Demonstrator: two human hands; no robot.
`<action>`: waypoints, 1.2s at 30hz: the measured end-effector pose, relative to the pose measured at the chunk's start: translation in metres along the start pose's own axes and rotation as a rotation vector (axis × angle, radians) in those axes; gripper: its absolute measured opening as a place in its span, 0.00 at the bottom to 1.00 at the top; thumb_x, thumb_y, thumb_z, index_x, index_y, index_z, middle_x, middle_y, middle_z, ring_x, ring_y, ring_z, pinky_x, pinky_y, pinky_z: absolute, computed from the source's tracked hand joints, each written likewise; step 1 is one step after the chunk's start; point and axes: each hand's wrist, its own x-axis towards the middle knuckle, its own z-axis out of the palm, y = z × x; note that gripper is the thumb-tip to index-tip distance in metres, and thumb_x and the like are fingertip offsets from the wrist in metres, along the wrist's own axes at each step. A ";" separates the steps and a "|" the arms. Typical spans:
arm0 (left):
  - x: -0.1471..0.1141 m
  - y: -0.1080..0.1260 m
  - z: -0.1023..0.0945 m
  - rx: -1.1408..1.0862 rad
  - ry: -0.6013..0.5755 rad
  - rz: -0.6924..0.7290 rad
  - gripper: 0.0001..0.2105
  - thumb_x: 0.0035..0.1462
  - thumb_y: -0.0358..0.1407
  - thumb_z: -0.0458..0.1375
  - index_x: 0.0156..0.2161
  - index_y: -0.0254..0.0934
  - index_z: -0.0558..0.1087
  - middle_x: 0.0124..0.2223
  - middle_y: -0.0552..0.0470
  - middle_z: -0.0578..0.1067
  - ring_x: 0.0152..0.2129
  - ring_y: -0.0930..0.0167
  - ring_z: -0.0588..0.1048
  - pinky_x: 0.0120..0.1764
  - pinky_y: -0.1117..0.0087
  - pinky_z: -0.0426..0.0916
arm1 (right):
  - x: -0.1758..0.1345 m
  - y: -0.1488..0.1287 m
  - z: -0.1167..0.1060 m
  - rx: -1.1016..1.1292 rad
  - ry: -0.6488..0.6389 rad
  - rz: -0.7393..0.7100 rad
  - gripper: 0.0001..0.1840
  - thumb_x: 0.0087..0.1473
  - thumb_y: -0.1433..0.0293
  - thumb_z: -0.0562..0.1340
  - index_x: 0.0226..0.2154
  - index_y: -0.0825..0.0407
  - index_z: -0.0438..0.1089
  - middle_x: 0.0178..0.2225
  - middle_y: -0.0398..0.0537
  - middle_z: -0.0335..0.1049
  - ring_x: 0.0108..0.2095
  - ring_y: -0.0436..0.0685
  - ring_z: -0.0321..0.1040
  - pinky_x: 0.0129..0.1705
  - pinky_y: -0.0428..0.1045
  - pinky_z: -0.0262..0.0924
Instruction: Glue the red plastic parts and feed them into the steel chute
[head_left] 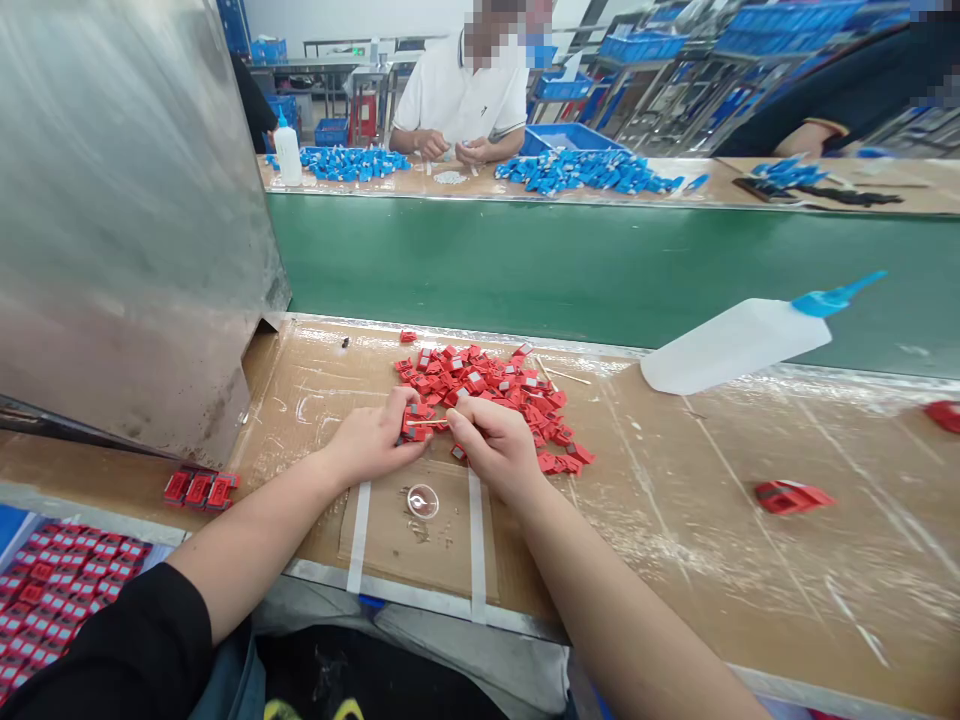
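My left hand (pixel 375 437) is closed on a small red plastic part (pixel 417 432), at the near left side of a loose pile of similar red parts (pixel 480 380). In my right hand (pixel 495 445) a thin wooden stick (pixel 429 422) is pinched, pointing left, its end at the held part. Whether the tip touches the part I cannot tell. Below both hands, a small round clear dish (pixel 423 502) rests on a cardboard sheet (pixel 405 560) fixed with two pale tape strips.
A white bottle with a blue nozzle (pixel 735 345) leans at right. Two thin sticks (pixel 566 376) lie by the pile. A metal housing (pixel 127 220) stands left, near a row of three red parts (pixel 199 489) and a filled tray (pixel 67 590). Across the green belt (pixel 465 255), a person (pixel 465 100) handles something small.
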 end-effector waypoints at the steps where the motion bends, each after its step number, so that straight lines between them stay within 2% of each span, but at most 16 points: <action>1: 0.000 0.000 0.000 0.001 0.004 -0.001 0.24 0.65 0.50 0.56 0.58 0.41 0.55 0.47 0.47 0.80 0.43 0.55 0.81 0.42 0.59 0.73 | 0.000 0.000 0.000 -0.008 0.012 0.002 0.21 0.67 0.68 0.57 0.22 0.50 0.55 0.21 0.39 0.54 0.23 0.49 0.52 0.27 0.48 0.49; 9: -0.001 0.000 -0.002 -0.034 0.013 -0.043 0.26 0.64 0.52 0.56 0.58 0.42 0.56 0.48 0.47 0.80 0.43 0.55 0.81 0.44 0.59 0.73 | 0.002 0.000 0.002 -0.041 0.046 -0.016 0.22 0.67 0.67 0.57 0.21 0.50 0.54 0.20 0.39 0.53 0.22 0.49 0.51 0.27 0.48 0.48; 17: 0.000 0.001 -0.003 -0.068 0.014 -0.055 0.25 0.63 0.52 0.57 0.58 0.43 0.57 0.48 0.48 0.80 0.42 0.56 0.81 0.43 0.60 0.73 | 0.004 -0.003 0.003 -0.043 0.066 0.034 0.24 0.68 0.62 0.56 0.21 0.49 0.53 0.20 0.41 0.54 0.22 0.50 0.52 0.27 0.49 0.49; 21: 0.000 0.004 -0.005 -0.082 0.014 -0.053 0.24 0.63 0.52 0.57 0.57 0.43 0.58 0.46 0.49 0.80 0.42 0.57 0.81 0.43 0.60 0.72 | 0.005 -0.003 0.002 -0.019 0.037 0.027 0.23 0.67 0.63 0.57 0.21 0.50 0.55 0.21 0.41 0.56 0.22 0.50 0.53 0.28 0.49 0.50; 23: 0.000 0.004 -0.006 -0.103 0.018 -0.056 0.24 0.63 0.52 0.57 0.56 0.43 0.59 0.45 0.49 0.80 0.40 0.58 0.81 0.42 0.61 0.72 | 0.005 -0.003 0.000 -0.020 0.076 0.023 0.23 0.66 0.65 0.58 0.20 0.50 0.54 0.20 0.40 0.54 0.22 0.50 0.52 0.28 0.49 0.49; 26: -0.001 -0.002 -0.007 -0.188 0.081 -0.096 0.23 0.62 0.51 0.58 0.55 0.43 0.59 0.41 0.51 0.78 0.36 0.62 0.80 0.41 0.63 0.71 | 0.002 -0.003 -0.006 0.068 0.152 -0.032 0.23 0.65 0.69 0.57 0.20 0.49 0.51 0.20 0.40 0.53 0.22 0.50 0.50 0.27 0.49 0.48; 27: 0.000 -0.005 -0.007 -0.229 0.131 -0.127 0.23 0.62 0.50 0.58 0.55 0.42 0.59 0.40 0.52 0.78 0.35 0.64 0.79 0.41 0.64 0.71 | 0.001 -0.004 -0.008 0.116 0.131 -0.071 0.23 0.65 0.69 0.57 0.20 0.49 0.51 0.20 0.40 0.53 0.22 0.50 0.50 0.27 0.49 0.47; 29: 0.001 -0.012 -0.007 -0.315 0.259 -0.197 0.22 0.63 0.48 0.58 0.55 0.41 0.58 0.38 0.54 0.77 0.33 0.67 0.78 0.41 0.66 0.70 | -0.001 -0.005 -0.011 0.186 -0.034 -0.155 0.23 0.64 0.69 0.56 0.19 0.49 0.50 0.19 0.40 0.51 0.21 0.50 0.49 0.26 0.49 0.45; 33: 0.004 -0.024 -0.005 -0.436 0.452 -0.268 0.20 0.64 0.46 0.57 0.55 0.41 0.57 0.37 0.56 0.74 0.29 0.73 0.74 0.41 0.68 0.70 | -0.001 -0.009 -0.009 0.164 -0.559 -0.199 0.23 0.60 0.70 0.57 0.19 0.49 0.47 0.18 0.37 0.45 0.21 0.49 0.46 0.26 0.48 0.43; 36: 0.004 -0.027 -0.003 -0.462 0.485 -0.242 0.20 0.64 0.45 0.58 0.54 0.42 0.56 0.37 0.57 0.74 0.28 0.74 0.74 0.41 0.69 0.69 | 0.001 -0.008 -0.006 0.055 -0.743 -0.173 0.22 0.61 0.69 0.60 0.19 0.50 0.52 0.19 0.37 0.50 0.22 0.49 0.49 0.28 0.47 0.45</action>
